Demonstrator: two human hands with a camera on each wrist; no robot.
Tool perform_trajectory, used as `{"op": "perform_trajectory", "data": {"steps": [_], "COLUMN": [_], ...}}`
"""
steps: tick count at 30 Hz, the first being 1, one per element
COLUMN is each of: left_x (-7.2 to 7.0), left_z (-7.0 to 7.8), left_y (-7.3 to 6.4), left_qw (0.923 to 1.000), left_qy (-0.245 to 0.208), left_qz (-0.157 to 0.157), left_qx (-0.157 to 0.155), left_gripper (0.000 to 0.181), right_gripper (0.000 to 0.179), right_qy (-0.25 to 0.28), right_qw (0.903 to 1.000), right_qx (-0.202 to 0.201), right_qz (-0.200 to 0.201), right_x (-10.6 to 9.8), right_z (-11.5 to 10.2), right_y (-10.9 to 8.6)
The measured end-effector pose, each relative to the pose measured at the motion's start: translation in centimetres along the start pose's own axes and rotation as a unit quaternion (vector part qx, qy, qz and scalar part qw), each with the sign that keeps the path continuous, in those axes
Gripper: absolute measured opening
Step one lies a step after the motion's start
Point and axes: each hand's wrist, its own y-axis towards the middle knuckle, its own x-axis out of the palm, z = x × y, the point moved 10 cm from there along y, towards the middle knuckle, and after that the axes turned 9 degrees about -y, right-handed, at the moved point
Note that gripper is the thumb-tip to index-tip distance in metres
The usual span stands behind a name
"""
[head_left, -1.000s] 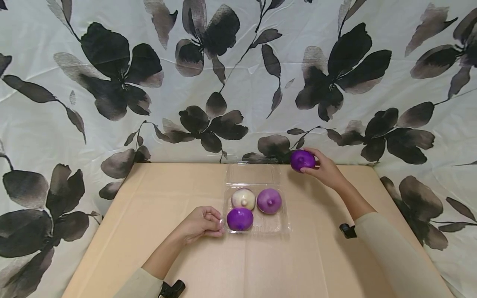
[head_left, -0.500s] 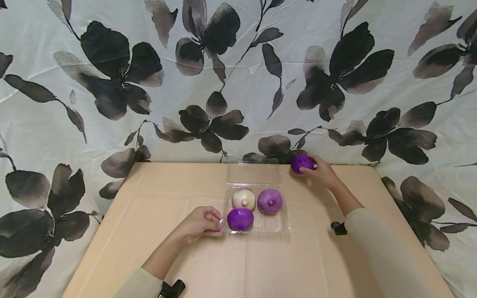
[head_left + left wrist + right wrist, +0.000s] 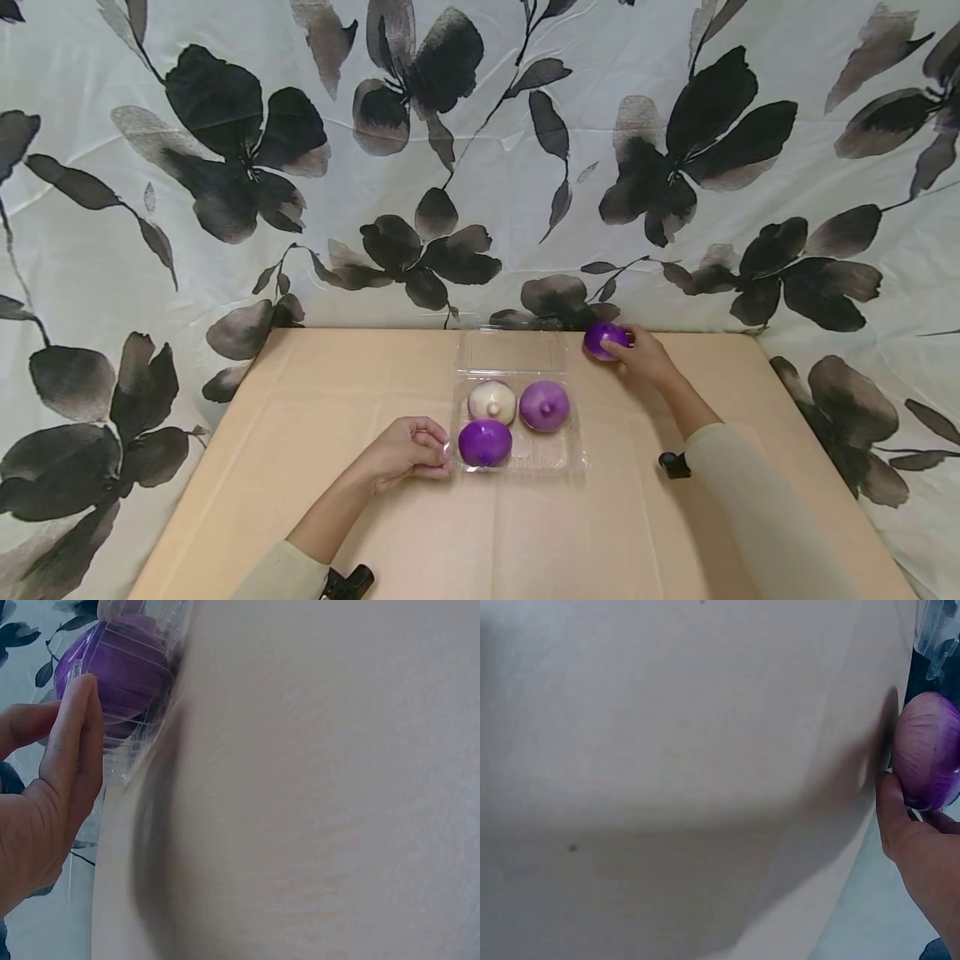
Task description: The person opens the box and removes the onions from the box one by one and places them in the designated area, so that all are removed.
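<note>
My right hand (image 3: 647, 357) grips a purple onion (image 3: 603, 341) at the table's far edge, right of the clear plastic container. In the right wrist view, this onion (image 3: 928, 750) shows pale ribs and a darker purple side, with the thumb against its lower edge. My left hand (image 3: 408, 450) pinches the left edge of the clear container (image 3: 547, 454). Inside the container sit a cream-coloured onion (image 3: 492, 402), a lighter purple onion (image 3: 544, 406) and a deep purple onion (image 3: 484, 442). The left wrist view shows a purple onion (image 3: 131, 671) through the container's ribbed wall, beside the fingers.
The container's clear lid (image 3: 512, 350) lies folded back toward the far edge of the pale wooden-coloured table (image 3: 300, 392). Behind the table hangs a white cloth (image 3: 525, 192) with dark flowers. Each wrist wears a small black camera (image 3: 675, 465).
My right hand, with the purple onion, has moved slightly down and nearer to the table's far edge. My left hand stays on the container's edge.
</note>
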Motion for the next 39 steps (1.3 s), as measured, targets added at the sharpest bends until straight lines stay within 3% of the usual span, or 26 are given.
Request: {"op": "perform_trajectory", "data": {"steps": [16,39], "left_x": [0.2,0.1], "left_z": [0.1,0.1], "left_y": [0.1,-0.5], "left_qw": [1.0000,1.0000], "left_qy": [-0.005,-0.001], "left_qz": [0.005,-0.005], "left_qx": [-0.002,-0.006], "left_gripper": [0.025,0.026], "right_gripper": [0.076,0.087], "right_qy": [-0.013,0.018], "right_qw": [0.9997,0.9998], "right_qx": [-0.006,0.003], "right_qz": [0.019,0.004], "right_x": [0.5,1.2], "right_z": [0.3,0.1], "right_y": [-0.2,-1.8]}}
